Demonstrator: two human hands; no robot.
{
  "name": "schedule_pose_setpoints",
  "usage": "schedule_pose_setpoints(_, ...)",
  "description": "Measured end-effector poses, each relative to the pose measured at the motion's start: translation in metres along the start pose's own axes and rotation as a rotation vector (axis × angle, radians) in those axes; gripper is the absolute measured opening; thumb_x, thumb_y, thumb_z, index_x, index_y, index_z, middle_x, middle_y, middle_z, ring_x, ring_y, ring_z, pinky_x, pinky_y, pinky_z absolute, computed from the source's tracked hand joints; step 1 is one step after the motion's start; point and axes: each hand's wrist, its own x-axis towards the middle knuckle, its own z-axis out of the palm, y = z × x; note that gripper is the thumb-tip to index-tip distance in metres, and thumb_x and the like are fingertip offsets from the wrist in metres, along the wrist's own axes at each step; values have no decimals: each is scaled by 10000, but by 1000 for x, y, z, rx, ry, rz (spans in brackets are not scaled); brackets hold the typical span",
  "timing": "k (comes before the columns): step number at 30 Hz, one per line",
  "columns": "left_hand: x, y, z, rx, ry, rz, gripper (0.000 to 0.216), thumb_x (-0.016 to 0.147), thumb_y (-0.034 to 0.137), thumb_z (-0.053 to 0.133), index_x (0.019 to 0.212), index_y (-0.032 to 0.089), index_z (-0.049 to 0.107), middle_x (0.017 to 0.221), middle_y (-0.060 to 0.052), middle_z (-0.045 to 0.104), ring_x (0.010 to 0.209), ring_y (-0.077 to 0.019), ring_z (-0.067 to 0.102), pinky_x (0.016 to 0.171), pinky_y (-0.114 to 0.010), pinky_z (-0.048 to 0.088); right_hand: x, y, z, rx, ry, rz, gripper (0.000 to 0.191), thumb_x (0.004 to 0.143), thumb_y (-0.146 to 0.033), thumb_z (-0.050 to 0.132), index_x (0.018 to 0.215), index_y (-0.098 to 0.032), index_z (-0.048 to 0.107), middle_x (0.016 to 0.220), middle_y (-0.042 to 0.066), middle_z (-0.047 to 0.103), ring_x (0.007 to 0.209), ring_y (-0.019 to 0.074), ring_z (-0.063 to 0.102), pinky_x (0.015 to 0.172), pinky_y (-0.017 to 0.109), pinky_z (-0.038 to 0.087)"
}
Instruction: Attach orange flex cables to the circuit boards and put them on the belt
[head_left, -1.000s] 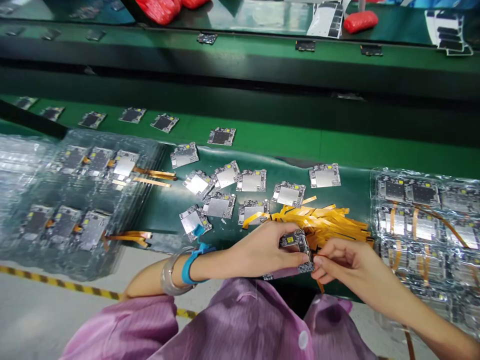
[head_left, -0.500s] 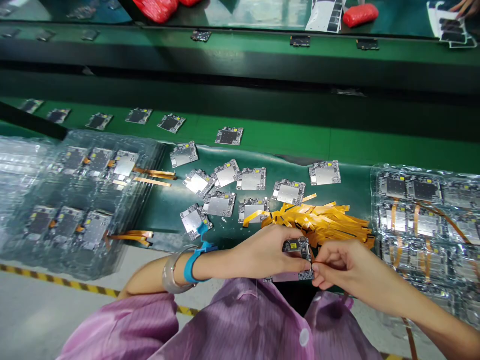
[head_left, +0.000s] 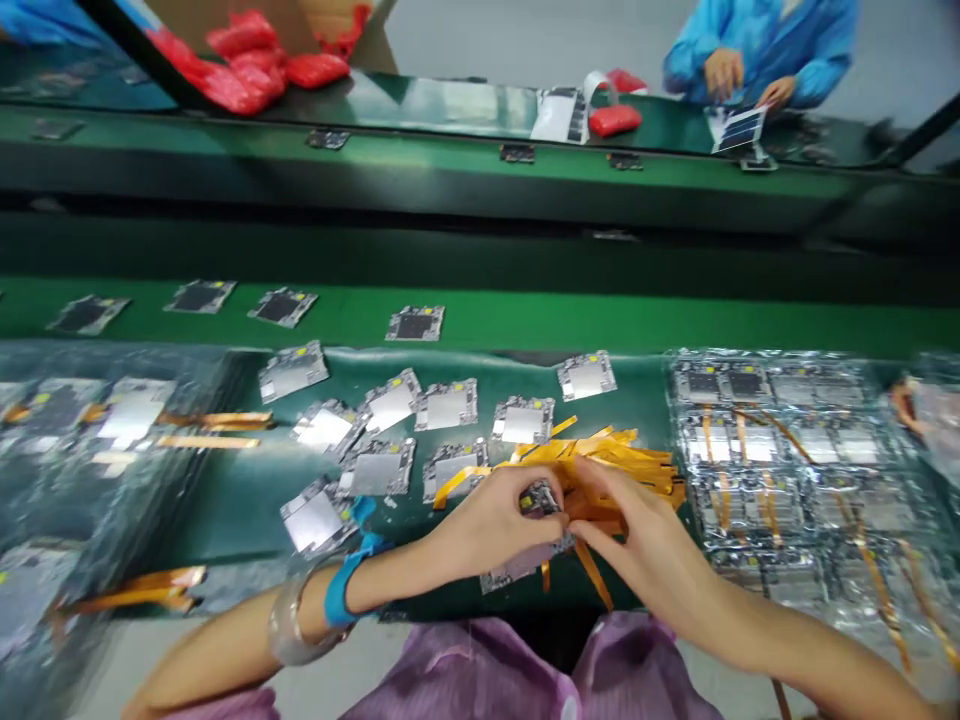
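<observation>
My left hand [head_left: 491, 525] is closed on a small circuit board [head_left: 541, 500] held just above the green mat's near edge. My right hand [head_left: 637, 545] presses its fingers against the same board from the right, pinching an orange flex strip [head_left: 592, 575] that hangs down below the board. Behind both hands lies a heap of orange flex cables [head_left: 607, 455]. Several loose boards with silver shields [head_left: 446, 405] are scattered on the mat to the left of the hands.
Clear plastic trays of boards with cables sit at the right [head_left: 780, 470] and the left [head_left: 90, 440]. A green conveyor belt [head_left: 525, 320] carries several dark boards. Across it, a person in blue [head_left: 757, 50] works; red bags [head_left: 247, 55] lie at the far left.
The camera tilted up and shifted, so the person in blue came into view. My right hand moved from the board's lower right edge up over it, fingers now extended.
</observation>
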Motion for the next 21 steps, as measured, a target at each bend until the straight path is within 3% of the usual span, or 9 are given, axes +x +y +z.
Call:
schedule_pose_setpoints(2, 3, 3, 6, 5, 106, 20, 61, 813, 249, 600, 820, 189, 603, 733, 36, 610, 675, -142, 530, 630, -241, 398, -6, 1, 0, -282, 288, -235, 149, 951, -177, 599, 1055, -215, 698, 993, 93, 668, 988, 254, 640, 887, 454, 538)
schedule_pose_setpoints(4, 4, 8, 12, 34, 172, 46, 101, 869, 303, 558, 874, 203, 574, 705, 40, 577, 629, -146, 513, 608, -256, 396, -11, 3, -1, -451, 423, -364, 136, 965, -149, 585, 1010, -192, 706, 946, 93, 653, 894, 238, 614, 787, 410, 526)
schedule_pose_setpoints(7, 5, 15, 23, 111, 201, 123, 133, 930, 335, 496, 907, 213, 544, 734, 23, 581, 622, -158, 526, 613, -282, 416, -16, 4, -5, -524, 488, -411, 152, 957, -108, 596, 1052, -162, 702, 914, 83, 656, 832, 213, 593, 746, 374, 496)
schedule_pose_setpoints(10, 6, 20, 35, 164, 181, 227, 93, 957, 286, 456, 936, 217, 514, 850, -14, 618, 713, -175, 584, 685, -314, 458, -19, 2, -10, -449, 444, -381, 160, 965, -117, 578, 1058, -139, 706, 935, 90, 658, 845, 209, 599, 772, 370, 498)
schedule_pose_setpoints(14, 9, 25, 44, 136, 216, 382, 49, 945, 247, 480, 971, 229, 443, 929, -36, 570, 801, -179, 579, 740, -326, 498, -28, 5, -32, -170, 208, -112, 267, 991, -272, 556, 803, -167, 714, 785, 35, 613, 734, 174, 588, 664, 296, 477)
schedule_pose_setpoints(17, 19, 21, 26, 76, 256, 413, 121, 966, 301, 500, 1062, 236, 466, 1066, -68, 581, 936, -195, 592, 802, -326, 521, -40, 32, -72, 74, 75, 211, 363, 932, -456, 612, 713, -185, 714, 650, -10, 560, 587, 134, 492, 539, 250, 389)
schedule_pose_setpoints(19, 32, 9, -2, 79, 324, 361, 164, 988, 350, 475, 1098, 236, 517, 1164, -81, 602, 1041, -213, 600, 860, -340, 522, -48, 64, -105, 166, 155, 401, 392, 861, -546, 656, 798, -172, 753, 587, -26, 533, 508, 109, 401, 480, 236, 309)
schedule_pose_setpoints(21, 51, -12, -40, 153, 462, 289, 220, 987, 392, 458, 1063, 219, 572, 1177, -80, 629, 1043, -225, 622, 878, -357, 527, -50, 99, -136, 168, 353, 586, 467, 728, -599, 745, 842, -147, 766, 494, -56, 457, 445, 82, 274, 447, 235, 204)
